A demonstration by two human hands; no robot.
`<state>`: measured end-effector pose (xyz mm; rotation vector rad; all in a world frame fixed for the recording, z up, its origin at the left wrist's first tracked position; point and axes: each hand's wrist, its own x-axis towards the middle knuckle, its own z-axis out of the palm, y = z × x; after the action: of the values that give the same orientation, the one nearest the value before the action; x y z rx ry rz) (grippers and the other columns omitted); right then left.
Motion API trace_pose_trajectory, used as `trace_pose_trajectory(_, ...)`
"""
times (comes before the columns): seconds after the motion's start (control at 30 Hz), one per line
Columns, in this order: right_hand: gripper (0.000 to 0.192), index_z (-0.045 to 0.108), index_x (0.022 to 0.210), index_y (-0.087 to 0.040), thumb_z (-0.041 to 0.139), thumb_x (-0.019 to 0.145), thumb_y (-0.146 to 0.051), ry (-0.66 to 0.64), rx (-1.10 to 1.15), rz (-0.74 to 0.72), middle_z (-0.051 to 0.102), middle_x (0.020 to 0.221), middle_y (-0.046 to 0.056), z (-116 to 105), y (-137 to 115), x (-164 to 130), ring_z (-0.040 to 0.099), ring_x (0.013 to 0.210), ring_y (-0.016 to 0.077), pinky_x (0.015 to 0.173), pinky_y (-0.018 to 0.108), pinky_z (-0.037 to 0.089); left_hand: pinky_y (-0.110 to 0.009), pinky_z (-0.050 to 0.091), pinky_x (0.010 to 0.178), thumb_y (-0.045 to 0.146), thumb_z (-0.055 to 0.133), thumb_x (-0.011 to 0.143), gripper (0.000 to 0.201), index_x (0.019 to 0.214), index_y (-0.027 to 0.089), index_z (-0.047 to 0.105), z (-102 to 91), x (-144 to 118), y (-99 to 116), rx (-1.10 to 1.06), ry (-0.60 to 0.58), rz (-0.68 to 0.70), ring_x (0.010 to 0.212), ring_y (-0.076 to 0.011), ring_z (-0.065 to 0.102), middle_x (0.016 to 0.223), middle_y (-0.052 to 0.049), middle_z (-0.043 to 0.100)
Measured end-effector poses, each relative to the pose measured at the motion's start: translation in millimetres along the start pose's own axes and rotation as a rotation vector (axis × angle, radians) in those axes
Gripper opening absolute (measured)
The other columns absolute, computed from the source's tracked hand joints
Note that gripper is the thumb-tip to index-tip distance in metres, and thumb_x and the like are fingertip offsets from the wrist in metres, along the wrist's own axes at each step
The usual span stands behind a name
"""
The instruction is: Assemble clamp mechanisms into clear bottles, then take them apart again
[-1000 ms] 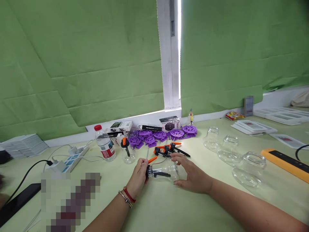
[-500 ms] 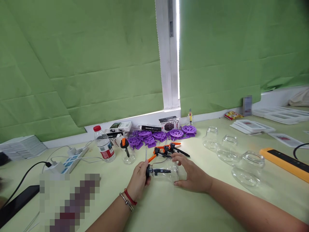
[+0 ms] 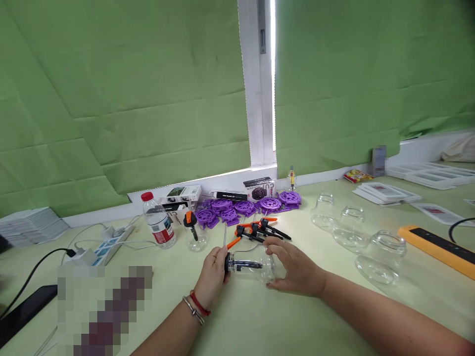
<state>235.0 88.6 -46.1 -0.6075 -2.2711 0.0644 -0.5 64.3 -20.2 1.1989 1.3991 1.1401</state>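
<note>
Nearest the front edge of the table (image 3: 260,326), two forearms reaching in. Left hand (image 3: 214,271) curled tight around the black pump head (image 3: 227,263) at the neck of a clear glass bottle (image 3: 256,264), orange trigger (image 3: 233,243) jutting up past the knuckles. Right hand (image 3: 295,269) cupped loosely over the bottle's far end, fingers (image 3: 274,243) half spread, palm against the glass, steadying more than gripping. Bottle lay on its side mid-table, between both hands, touching the surface.

Best done, judging by the grip, with the glass kept pressed down so it could not roll, and the head turned square to the neck rather than at a slant.

Just beyond, a loose heap of spare pump heads (image 3: 260,228), black and orange. Left of that, a small bottle (image 3: 193,232) already capped, upright, and a water bottle (image 3: 156,220) with red lid. Along the back edge, purple discs (image 3: 245,207) in a row. Toward the right edge, three empty glass bottles (image 3: 351,227) lying open-mouthed.

Thread at the neck hidden under the left fingers; whether seated or loose, impossible to tell. Dip tube inside the glass only faintly visible. Near left corner blurred out in blocks.
</note>
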Motion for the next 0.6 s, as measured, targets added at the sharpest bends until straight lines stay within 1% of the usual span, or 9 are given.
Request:
trace_pose_trajectory(0.13,0.058,0.038,0.111,-0.02,0.071,0.065,-0.031,-0.001,-0.044,-0.031,0.05,0.118,0.017,-0.4,0.5,-1.0,0.052,0.108,0.0278,0.087,0.04,0.047,-0.02,0.024,0.037,0.055,0.046,0.08,0.038,0.066,0.02,0.04,0.3,-1.2,3.4,-0.009,-0.005,0.002,0.037,-0.0068,0.034,0.05,0.008,0.036)
trace_pose_trajectory(0.33,0.055,0.039,0.111,-0.02,0.068,0.064,-0.024,0.011,-0.041,-0.023,0.049,0.118,0.016,-4.2,-2.8,0.8,0.051,0.11,0.0271,0.089,0.04,0.046,-0.018,0.02,0.038,0.055,0.043,0.08,0.038,0.065,0.021,0.037,-2.2,-0.3,7.2,-0.073,-0.014,-0.08,0.037,-0.0056,0.031,0.048,0.009,0.035)
trace_pose_trajectory(0.5,0.057,0.038,0.112,-0.02,0.068,0.064,-0.025,0.016,-0.022,-0.014,0.048,0.118,0.016,-3.4,-2.3,0.5,0.05,0.111,0.0278,0.09,0.042,0.046,-0.018,0.02,0.036,0.056,0.043,0.08,0.038,0.066,0.021,0.038,-1.2,-0.5,6.8,-0.052,-0.022,-0.061,0.035,-0.0059,0.032,0.046,0.009,0.035)
trace_pose_trajectory(0.6,0.059,0.036,0.114,-0.02,0.069,0.064,-0.025,0.014,0.006,0.001,0.047,0.118,0.016,-4.4,-1.8,0.9,0.049,0.111,0.0276,0.091,0.041,0.045,-0.019,0.023,0.034,0.058,0.044,0.08,0.038,0.07,0.021,0.041,-0.1,-0.5,4.6,-0.063,-0.052,-0.046,0.035,-0.0065,0.036,0.047,0.009,0.04)
